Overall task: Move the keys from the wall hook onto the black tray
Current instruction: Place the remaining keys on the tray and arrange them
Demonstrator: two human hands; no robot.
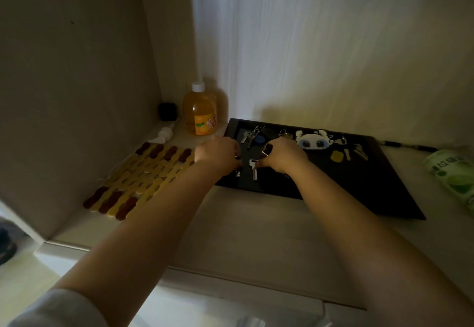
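A black tray [364, 188] lies on the pale shelf against the wall. Both hands rest over its left part. My left hand [218, 155] is curled, and a bit of key metal shows under its fingers. My right hand [282, 156] is closed on a thin key ring, its fingertips touching a silver key [254, 169] that lies flat on the tray. Farther back on the tray lie a key bunch with a blue tag [252, 135], a white pixel-bead charm with blue eyes [313, 140], a yellow tag [336, 156] and more small keys [359, 151]. No wall hook is in view.
An orange drink bottle [201, 111] stands behind the tray's left corner, beside a small black cube [168, 111]. A yellow and brown slatted mat [143, 175] lies left of the tray. A green-labelled container [454, 175] lies at the right edge.
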